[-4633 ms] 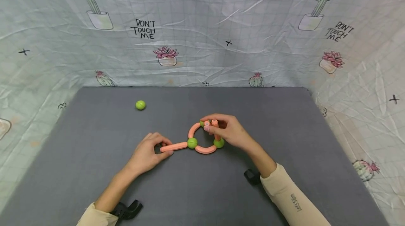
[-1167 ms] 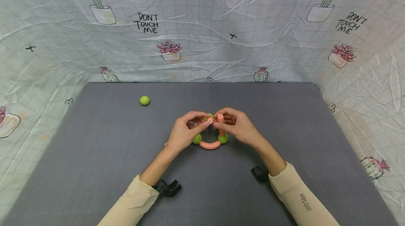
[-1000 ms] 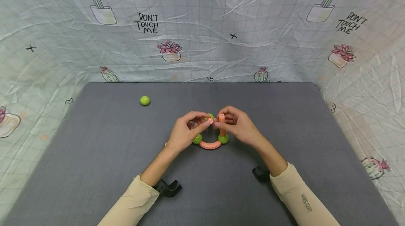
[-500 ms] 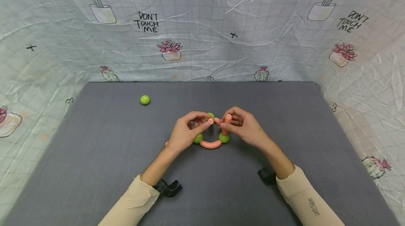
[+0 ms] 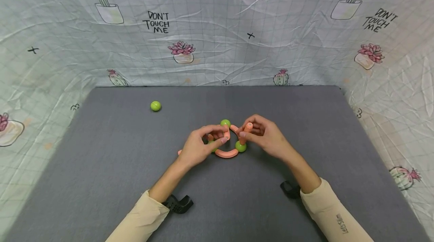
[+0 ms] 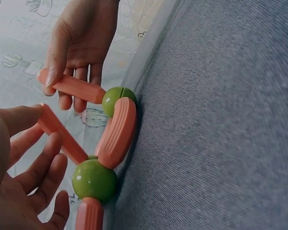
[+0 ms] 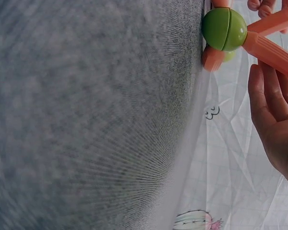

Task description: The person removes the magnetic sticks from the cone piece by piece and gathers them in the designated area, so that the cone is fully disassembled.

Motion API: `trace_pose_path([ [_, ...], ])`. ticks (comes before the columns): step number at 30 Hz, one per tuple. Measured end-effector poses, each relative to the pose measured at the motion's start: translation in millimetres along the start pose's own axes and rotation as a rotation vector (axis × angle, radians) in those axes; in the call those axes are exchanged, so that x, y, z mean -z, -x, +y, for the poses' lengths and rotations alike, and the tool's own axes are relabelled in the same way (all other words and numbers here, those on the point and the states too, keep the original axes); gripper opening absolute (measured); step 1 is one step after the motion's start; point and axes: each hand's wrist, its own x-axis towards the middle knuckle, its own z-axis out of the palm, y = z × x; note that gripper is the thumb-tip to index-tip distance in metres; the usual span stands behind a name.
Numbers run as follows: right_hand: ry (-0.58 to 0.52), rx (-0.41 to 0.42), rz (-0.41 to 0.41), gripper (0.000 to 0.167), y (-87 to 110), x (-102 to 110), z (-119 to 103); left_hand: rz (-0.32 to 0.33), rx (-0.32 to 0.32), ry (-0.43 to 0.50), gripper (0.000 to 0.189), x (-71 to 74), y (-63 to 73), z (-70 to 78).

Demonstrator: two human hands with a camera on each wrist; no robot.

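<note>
Coral rods and green balls form a magnetic-rod ring on the table. In the head view its back ball (image 5: 225, 123) and right ball (image 5: 240, 146) are plain to see. A curved rod (image 5: 226, 154) spans the front. My left hand (image 5: 198, 146) pinches the tip of a straight rod (image 6: 62, 133) slanting up from the ring. My right hand (image 5: 269, 138) pinches another straight rod (image 7: 273, 52) that rises, tilted outward, from the right ball. The left hand partly covers the left ball (image 5: 212, 147) and the straight rod (image 5: 179, 152) pointing left from it.
A loose green ball (image 5: 155, 106) lies at the back left of the grey table (image 5: 118, 166). Behind the table hangs a printed cloth (image 5: 217, 27). Black wrist straps (image 5: 178, 204) sit below both hands.
My left hand has come from the far left straight rod to the raised rod, which now leans nearer. My right hand has shifted right, tilting its rod outward.
</note>
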Motion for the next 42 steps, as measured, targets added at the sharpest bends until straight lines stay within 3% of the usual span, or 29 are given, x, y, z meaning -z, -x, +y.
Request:
trace_pose_path([
  [12, 0.009, 0.000, 0.001, 0.022, 0.5, 2, -1, -0.028, -0.029, -0.070, 0.033, -0.8, 6.0, -8.0],
  [23, 0.038, 0.023, 0.006, 0.022, -1.2, 2, 0, -0.036, -0.098, -0.242, 0.034, -0.2, 6.9, -13.3],
  [42, 0.045, 0.017, 0.001, 0.022, -0.6, 2, 1, -0.075, -0.132, -0.284, 0.036, 0.3, 7.5, -19.9],
])
